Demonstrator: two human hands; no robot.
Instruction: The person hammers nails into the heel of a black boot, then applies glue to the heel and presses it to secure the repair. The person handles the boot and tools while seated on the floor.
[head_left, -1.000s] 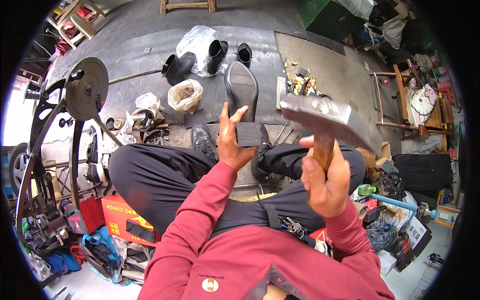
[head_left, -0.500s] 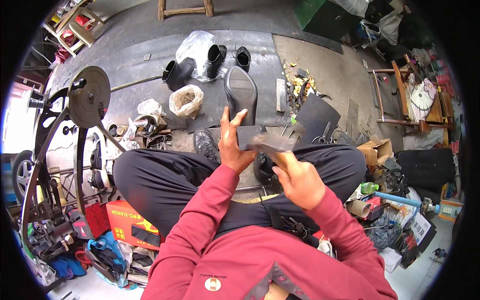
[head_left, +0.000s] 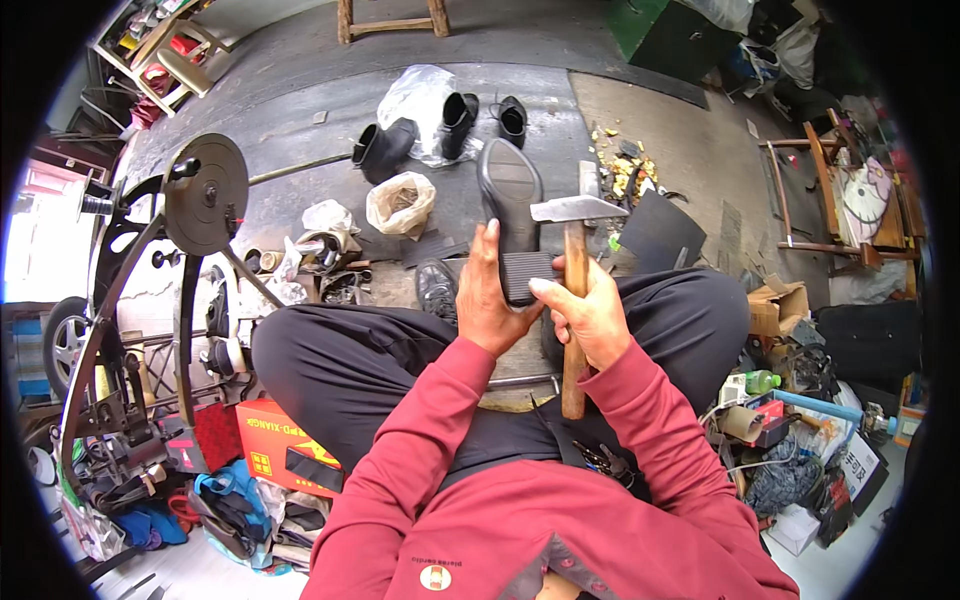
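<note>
A dark shoe point(head_left: 512, 190) is held sole up in front of me, toe pointing away, its ribbed heel point(head_left: 527, 277) nearest my body. My left hand point(head_left: 487, 305) is wrapped round the heel's left side, fingers stretched along the shoe. In my right hand point(head_left: 598, 318) is a hammer point(head_left: 575, 255) with a wooden handle; its metal head points away from me, just right of the shoe. The right thumb lies at the heel's right edge, and I cannot tell whether it presses on it. Whatever supports the shoe from below is hidden.
Several black shoes point(head_left: 456, 128) and a clear plastic bag point(head_left: 408, 95) lie beyond. An open whitish bag point(head_left: 402, 203) sits nearer. At left stands a metal machine with a large wheel point(head_left: 207, 193); at right, an opened cardboard box point(head_left: 778, 307). Yellow scraps point(head_left: 628, 178) litter the floor.
The hammer, blurred and low over the heel before, has swung round to the heel's right with its head pointing away. My right hand has come closer to the heel; the left keeps its hold.
</note>
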